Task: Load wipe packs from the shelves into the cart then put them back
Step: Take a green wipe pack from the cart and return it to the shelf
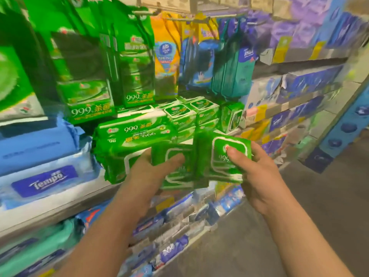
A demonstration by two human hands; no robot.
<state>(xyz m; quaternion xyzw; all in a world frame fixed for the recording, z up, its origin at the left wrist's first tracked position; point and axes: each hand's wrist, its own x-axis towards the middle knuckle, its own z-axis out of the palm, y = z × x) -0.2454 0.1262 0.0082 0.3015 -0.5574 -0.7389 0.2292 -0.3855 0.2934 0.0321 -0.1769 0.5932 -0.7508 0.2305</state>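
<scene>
Left hand: the left hand [153,166] gripped a small green wipe pack [177,166], thumb curled over its face, fingers hidden behind it.
Right hand: the right hand [257,168] pinched a second small green pack [225,158], thumb pressed flat on the white-outlined label, fingers wrapped round the right edge.
The two packs: held side by side in front of the shelf, edges touching or all but touching; blur made it impossible to say which.
Where they were: near the front of the middle shelf [103,188], just right of and partly in front of a large green pack [127,142] lying flat on that shelf.
Far behind: a stack of small green packs [191,114] of the same kind sat on the shelf, farther in and slightly right.
Hanging above: tall green bags [111,62] on hooks, with an orange bag [165,54] and a teal bag [235,66] to their right.
Left side: blue packs [44,176] marked Tempo lay on the shelf, left of the large green pack.
Below: lower shelves held blue and white packs [173,250], too blurred to read.
Right and far: more shelving with blue and purple packages [311,82] ran away along the aisle, above a grey floor [299,206].
</scene>
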